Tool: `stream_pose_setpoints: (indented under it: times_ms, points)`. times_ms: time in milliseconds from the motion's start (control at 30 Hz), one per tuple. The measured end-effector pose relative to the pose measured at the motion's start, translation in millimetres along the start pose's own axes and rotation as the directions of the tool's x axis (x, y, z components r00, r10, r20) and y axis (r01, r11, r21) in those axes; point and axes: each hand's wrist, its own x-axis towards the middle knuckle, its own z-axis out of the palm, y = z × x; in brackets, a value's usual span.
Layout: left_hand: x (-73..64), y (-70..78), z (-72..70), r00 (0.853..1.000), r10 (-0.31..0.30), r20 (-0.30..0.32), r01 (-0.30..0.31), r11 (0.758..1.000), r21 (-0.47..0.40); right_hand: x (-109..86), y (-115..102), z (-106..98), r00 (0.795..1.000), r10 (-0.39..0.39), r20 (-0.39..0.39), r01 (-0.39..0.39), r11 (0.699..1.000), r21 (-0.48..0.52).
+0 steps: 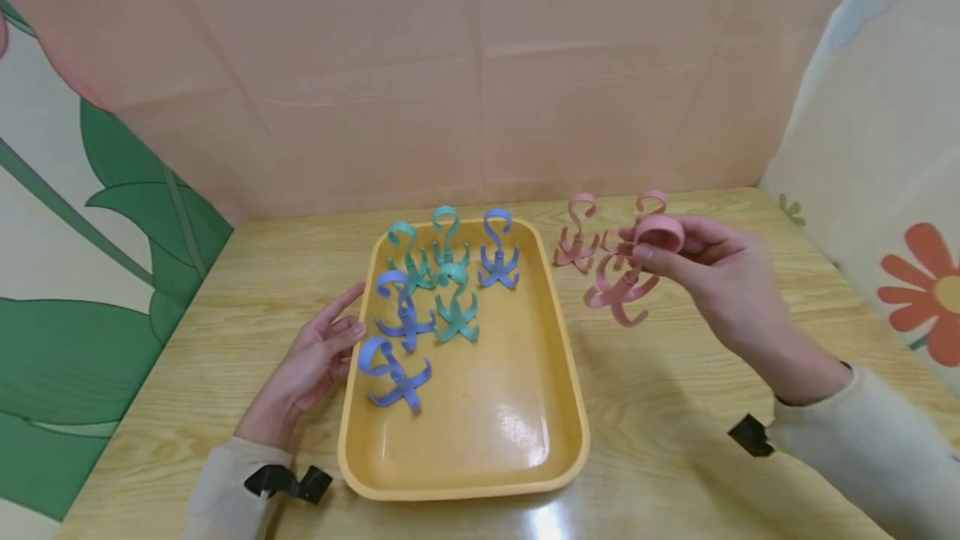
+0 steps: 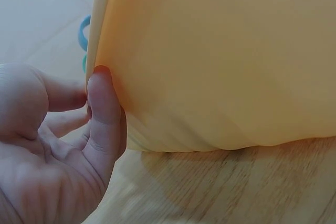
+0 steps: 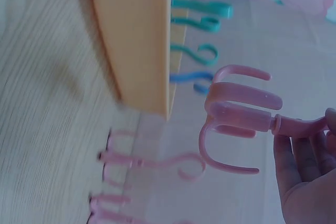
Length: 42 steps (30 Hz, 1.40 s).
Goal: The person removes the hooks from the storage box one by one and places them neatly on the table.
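At the far left, a pale backdrop printed with large green leaves [image 1: 150,357] slopes beside the wood-grain table [image 1: 645,457]. The left hand [image 1: 311,365], in a cream sleeve, has its thumb and fingers clamped on the left rim of a yellow, rounded rectangular plastic tray [image 1: 465,492].

Along the tray's left side stand two blue plastic hooks with curled tops and splayed prongs, the nearer [image 1: 401,388] in front of the other [image 1: 407,323]. Three green plastic hooks of the same shape [image 1: 457,319] stand around and behind them, and a third blue hook [image 1: 498,265] stands near the far right corner.

Right of the tray, two pink plastic hooks stand on the table, one [image 1: 576,250] beside the other [image 1: 652,193], which is partly hidden. A third pink hook [image 1: 622,290] hangs tilted above the table, its curled top pinched by the right hand's [image 1: 738,307] thumb and fingers. Farthest right, an orange flower [image 1: 921,290] decorates the pale backdrop.
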Motion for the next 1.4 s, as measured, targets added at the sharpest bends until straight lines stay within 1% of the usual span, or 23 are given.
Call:
stream_pose_setpoints:
  times_ms: [33,167,267,367,467,567,667,800,1000,1067,1200,1400]
  points:
    - [0.1,0.2,0.2,1.0,-0.002,-0.002,0.002,1.0,0.004,0.5,1,-5,1.0,-0.008,-0.007,0.008,1.0,0.015]
    - [0.9,0.5,0.6,1.0,-0.006,-0.006,0.006,1.0,0.011,1.4,5,-24,0.998,-0.009,-0.055,0.01,1.0,0.005]
    - [1.3,0.1,0.7,1.0,-0.007,-0.007,0.007,1.0,0.008,2.1,10,-39,0.997,0.017,-0.081,-0.018,1.0,-0.008]
    - [1.6,-0.6,0.8,1.0,-0.006,-0.006,0.006,1.0,0.004,4.0,17,-53,0.995,0.024,-0.101,-0.026,1.0,-0.015]
    - [1.6,-1.0,0.9,1.0,-0.006,-0.005,0.006,1.0,0.001,6.6,25,-67,0.991,0.037,-0.125,-0.037,0.999,0.0]
    - [1.9,-1.2,0.9,1.0,-0.007,-0.003,0.007,1.0,0.0,10.0,33,-80,0.984,0.067,-0.166,-0.064,0.998,0.019]
    - [2.8,-1.2,1.1,1.0,-0.007,0.003,0.007,1.0,-0.004,14.0,40,-92,0.97,0.116,-0.216,-0.114,0.993,0.019]
    - [3.6,-0.3,1.2,1.0,-0.01,0.003,0.01,1.0,-0.004,20.8,49,-106,0.944,0.19,-0.271,-0.186,0.982,0.04]
    - [3.2,0.3,0.7,1.0,-0.012,0.004,0.012,1.0,0.002,32.5,65,-121,0.895,0.244,-0.373,-0.232,0.97,0.078]
    - [1.7,0.3,0.2,1.0,-0.014,-0.004,0.014,1.0,0.005,35.5,70,-123,0.884,0.257,-0.39,-0.244,0.966,0.084]
    - [-1.1,0.3,-0.7,1.0,-0.018,-0.012,0.018,1.0,0.013,40.2,77,-128,0.876,0.266,-0.402,-0.251,0.964,0.091]
    - [-0.2,1.2,-0.9,1.0,-0.009,0.004,0.009,1.0,-0.002,49.5,84,-133,0.863,0.265,-0.429,-0.259,0.963,0.074]
